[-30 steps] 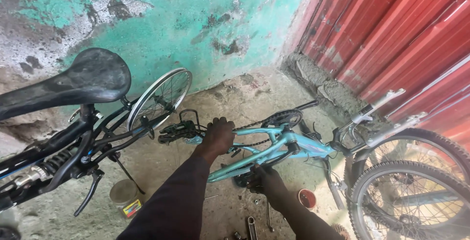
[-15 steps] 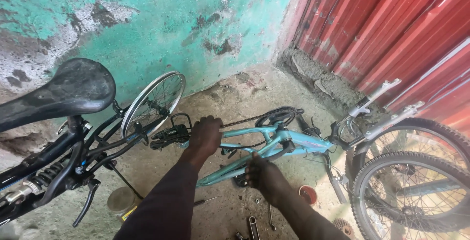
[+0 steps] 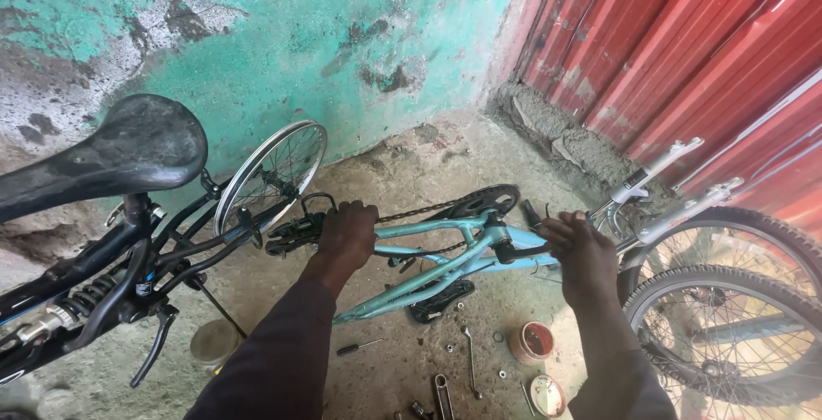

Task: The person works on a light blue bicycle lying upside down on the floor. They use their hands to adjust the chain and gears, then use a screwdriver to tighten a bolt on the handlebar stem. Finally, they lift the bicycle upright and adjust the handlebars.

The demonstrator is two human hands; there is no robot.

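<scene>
A light blue bicycle frame (image 3: 428, 279) lies across the concrete floor with its chainring (image 3: 486, 202) and chain showing. My left hand (image 3: 347, 233) is closed around the frame's rear stays, beside the black derailleur (image 3: 295, 233). My right hand (image 3: 575, 249) grips a black crank arm (image 3: 521, 251) near the bottom bracket. A black pedal (image 3: 439, 300) sits under the frame.
A black bicycle with a wide saddle (image 3: 103, 159) and a bare rim (image 3: 270, 176) stands at left. Two tyred wheels (image 3: 728, 326) lean at right by the red metal wall. Spanners (image 3: 469, 360), a screwdriver (image 3: 358, 348), small tins (image 3: 533, 341) and a cup (image 3: 212, 343) lie on the floor.
My right hand has come up from under the frame and now grips the crank arm. The left hand keeps its hold on the rear stays. The view has shifted to the right.
</scene>
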